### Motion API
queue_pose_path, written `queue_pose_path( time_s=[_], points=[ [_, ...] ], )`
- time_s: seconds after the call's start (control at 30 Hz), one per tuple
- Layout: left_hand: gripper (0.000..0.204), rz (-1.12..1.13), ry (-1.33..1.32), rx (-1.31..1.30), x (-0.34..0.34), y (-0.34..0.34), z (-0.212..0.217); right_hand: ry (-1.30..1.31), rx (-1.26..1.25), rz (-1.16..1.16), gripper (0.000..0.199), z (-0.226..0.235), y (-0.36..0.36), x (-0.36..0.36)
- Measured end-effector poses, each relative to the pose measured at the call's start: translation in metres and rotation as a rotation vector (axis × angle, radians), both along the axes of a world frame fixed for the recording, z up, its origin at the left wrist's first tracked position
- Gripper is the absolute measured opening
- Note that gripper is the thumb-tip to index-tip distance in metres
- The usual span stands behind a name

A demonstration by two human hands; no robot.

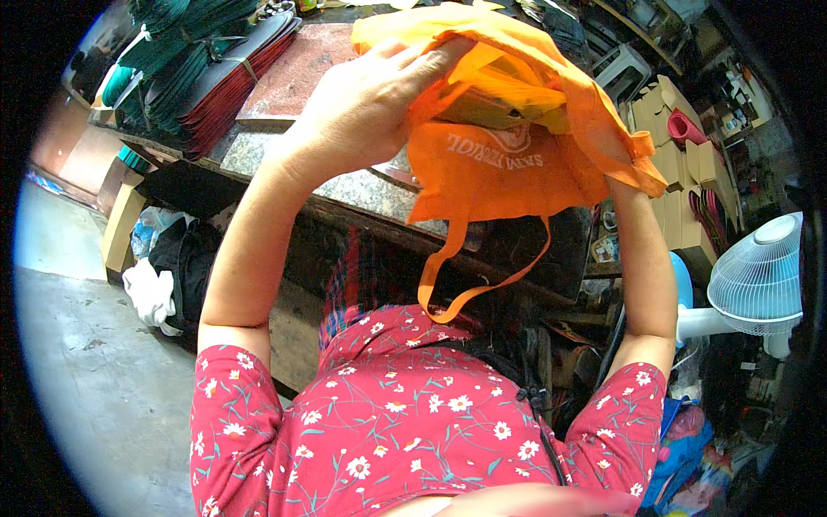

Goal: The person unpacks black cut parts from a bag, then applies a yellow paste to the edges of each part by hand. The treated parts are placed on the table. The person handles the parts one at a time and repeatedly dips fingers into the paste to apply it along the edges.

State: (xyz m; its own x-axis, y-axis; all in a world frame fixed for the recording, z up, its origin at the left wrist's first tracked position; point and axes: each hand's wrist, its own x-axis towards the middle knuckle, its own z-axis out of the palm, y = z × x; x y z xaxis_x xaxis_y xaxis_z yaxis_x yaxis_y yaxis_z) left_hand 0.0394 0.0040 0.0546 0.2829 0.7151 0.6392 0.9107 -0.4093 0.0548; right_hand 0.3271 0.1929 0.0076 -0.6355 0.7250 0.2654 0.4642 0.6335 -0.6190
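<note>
An orange cloth bag [517, 172] is held up over the workbench, its mouth spread and tilted toward me. Pale printing marks its front, and a loop-shaped strap [469, 302] dangles below. My left hand [375, 103] grips the bag's rim on the left, fingers bent over the edge. Inside the mouth, a yellow-orange layer [491, 99] shows; I cannot tell whether it is lining or contents. My right forearm [642, 250] rises to the bag's right side, where orange cloth covers the right hand and hides its fingers.
Stacks of dark green and red sheets [220, 95] lie at the back left of the workbench [345, 194]. A white and blue fan [754, 276] stands at the right, near cardboard boxes [676, 211]. Dark and white cloths [159, 276] are heaped at the lower left.
</note>
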Motion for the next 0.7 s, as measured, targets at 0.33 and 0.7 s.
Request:
queue_pose_path(
  time_s=[0.33,0.7],
  points=[
    [0.081,-0.096,-0.114,-0.001,0.014,0.021,-0.024,-0.290,0.309,0.214,0.077,0.016,-0.030,0.008],
    [0.083,0.069,-0.130,-0.163,0.025,0.066,-0.057,0.108,-0.233,0.027,0.039,0.005,-0.053,-0.023]
  ],
)
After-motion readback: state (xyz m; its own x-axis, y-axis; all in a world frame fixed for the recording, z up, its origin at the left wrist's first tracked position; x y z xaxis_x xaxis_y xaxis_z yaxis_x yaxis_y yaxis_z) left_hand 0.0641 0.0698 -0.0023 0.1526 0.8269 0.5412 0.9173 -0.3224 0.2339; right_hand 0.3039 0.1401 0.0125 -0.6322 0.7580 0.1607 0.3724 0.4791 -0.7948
